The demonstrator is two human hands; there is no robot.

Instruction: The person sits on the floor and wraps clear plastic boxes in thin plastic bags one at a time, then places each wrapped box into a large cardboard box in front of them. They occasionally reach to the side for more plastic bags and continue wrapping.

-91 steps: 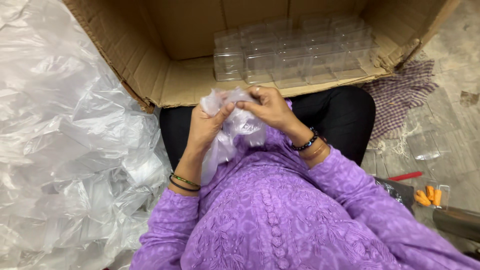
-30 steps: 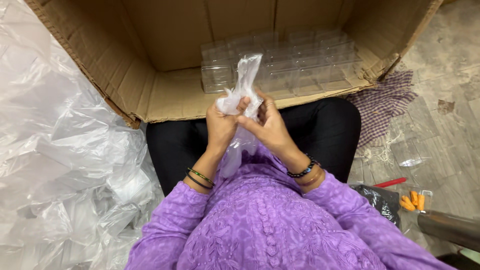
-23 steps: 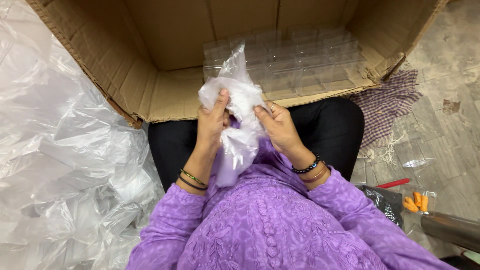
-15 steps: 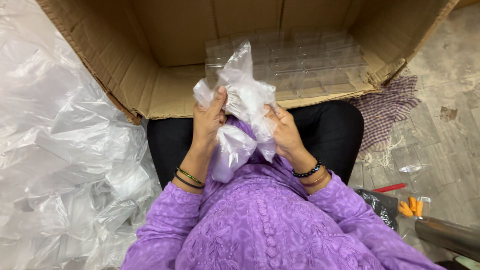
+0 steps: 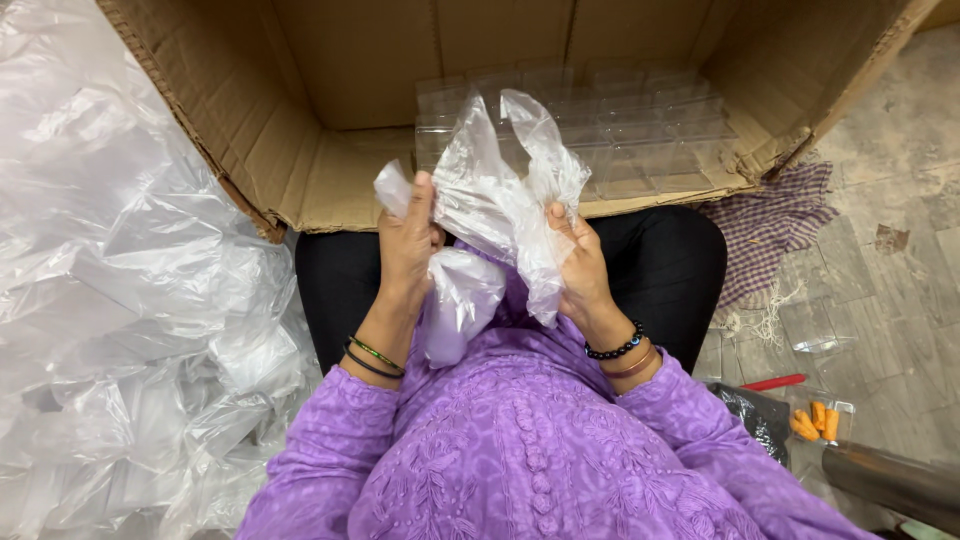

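Gripping a crumpled clear plastic bag (image 5: 490, 205) from both sides, the left hand (image 5: 405, 250) clenches its edge at nine o'clock while the right hand (image 5: 578, 268) pinches the film at three o'clock. The bag sits mid-air above the lap, its top flaring toward twelve o'clock. Beyond it, at twelve o'clock, an open cardboard box (image 5: 340, 90) holds rows of clear plastic containers (image 5: 640, 140). A heap of loose plastic sheeting (image 5: 120, 280) lies at nine o'clock; a checked cloth (image 5: 775, 235) lies at three o'clock.

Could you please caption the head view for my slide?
Both hands, left and right, spread a clear plastic bag above a cardboard box.
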